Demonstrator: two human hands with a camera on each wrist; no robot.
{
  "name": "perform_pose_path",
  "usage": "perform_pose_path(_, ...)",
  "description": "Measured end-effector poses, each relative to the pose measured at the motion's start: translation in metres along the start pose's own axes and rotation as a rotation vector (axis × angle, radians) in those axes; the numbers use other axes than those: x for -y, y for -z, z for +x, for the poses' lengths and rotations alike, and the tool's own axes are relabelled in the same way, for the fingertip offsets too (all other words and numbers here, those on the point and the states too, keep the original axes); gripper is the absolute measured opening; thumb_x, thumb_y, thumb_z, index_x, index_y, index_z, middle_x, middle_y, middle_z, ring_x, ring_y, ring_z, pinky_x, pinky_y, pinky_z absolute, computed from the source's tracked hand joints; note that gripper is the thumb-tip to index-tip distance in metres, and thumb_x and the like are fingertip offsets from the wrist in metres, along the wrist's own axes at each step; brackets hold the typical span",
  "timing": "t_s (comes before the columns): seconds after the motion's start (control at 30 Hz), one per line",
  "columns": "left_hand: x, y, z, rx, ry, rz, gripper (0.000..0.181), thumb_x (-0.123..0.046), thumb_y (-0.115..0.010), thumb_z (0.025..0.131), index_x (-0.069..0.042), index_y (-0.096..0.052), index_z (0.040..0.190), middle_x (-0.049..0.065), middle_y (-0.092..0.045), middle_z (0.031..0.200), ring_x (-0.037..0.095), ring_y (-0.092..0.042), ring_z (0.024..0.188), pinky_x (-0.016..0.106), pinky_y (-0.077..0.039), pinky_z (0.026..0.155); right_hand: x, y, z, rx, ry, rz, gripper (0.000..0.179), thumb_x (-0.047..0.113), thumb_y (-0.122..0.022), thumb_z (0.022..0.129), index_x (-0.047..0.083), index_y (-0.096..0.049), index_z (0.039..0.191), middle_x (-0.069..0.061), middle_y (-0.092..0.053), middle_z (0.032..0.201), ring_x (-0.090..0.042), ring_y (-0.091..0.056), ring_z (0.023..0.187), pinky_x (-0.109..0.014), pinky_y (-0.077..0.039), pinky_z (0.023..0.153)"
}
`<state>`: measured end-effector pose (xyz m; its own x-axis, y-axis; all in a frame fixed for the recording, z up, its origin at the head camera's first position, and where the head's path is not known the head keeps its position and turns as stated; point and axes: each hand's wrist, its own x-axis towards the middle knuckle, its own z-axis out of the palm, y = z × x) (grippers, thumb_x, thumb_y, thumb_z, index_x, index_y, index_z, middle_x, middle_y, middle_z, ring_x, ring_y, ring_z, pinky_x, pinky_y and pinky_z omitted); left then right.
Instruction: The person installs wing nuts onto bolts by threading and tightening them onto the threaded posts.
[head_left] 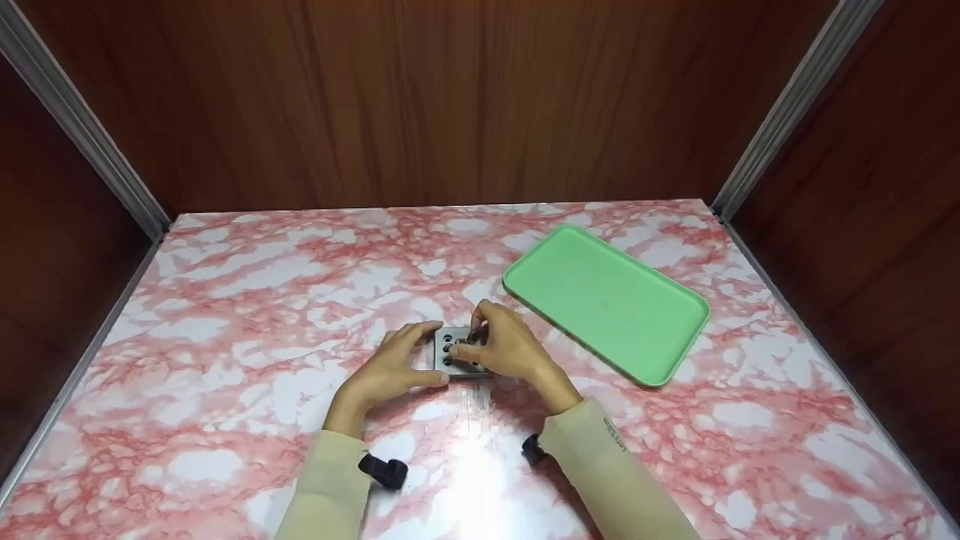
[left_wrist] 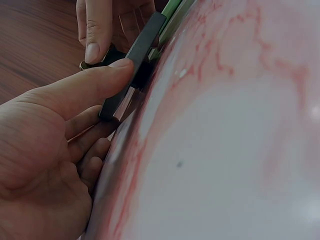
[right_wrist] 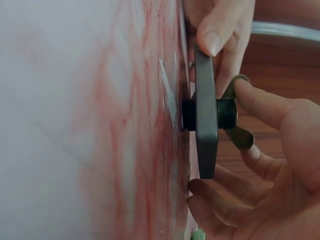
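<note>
A small grey metal plate [head_left: 460, 369] with several dark holes lies at the middle of the table. My left hand [head_left: 386, 369] grips it by its edges, thumb on the near side and fingers on the far side. My right hand [head_left: 514, 349] is over the plate's right part. In the right wrist view, its thumb and fingers are on the wings of a brass-coloured wing nut [right_wrist: 243, 139]. The wing nut sits against a black cylindrical piece [right_wrist: 226, 114] on the plate's upper face. More of the black piece shows beneath the plate, which stands off the table.
A light green tray [head_left: 607, 300] lies at an angle to the right, behind my right hand. The table [head_left: 225, 360] has a red and white marbled top. Dark wood-look panels [head_left: 480, 105] stand at the back and both sides.
</note>
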<state>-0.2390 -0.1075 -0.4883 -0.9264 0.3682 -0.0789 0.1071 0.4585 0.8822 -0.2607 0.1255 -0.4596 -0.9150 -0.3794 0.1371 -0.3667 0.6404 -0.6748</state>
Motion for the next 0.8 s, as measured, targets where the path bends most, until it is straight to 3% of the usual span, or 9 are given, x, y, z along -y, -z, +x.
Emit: perform_pose_path(0.8, 0.0008, -0.0002, 0.0004, 0.002, -0.010, 0.030, 0.090, -0.027, -0.090, 0.085, -0.023, -0.044, 0.163, 0.002, -0.046, 0.161, 0.027, -0.036, 0.146, 0.054, -0.033, 0.121, 0.0025, -0.0038, -0.0014, -0.048, 0.002, -0.009, 0.036, 0.027, -0.087, 0.090, 0.009, -0.057, 0.083, -0.002, -0.056, 0.082, -0.015, -0.048, 0.073, -0.033, -0.041, 0.068)
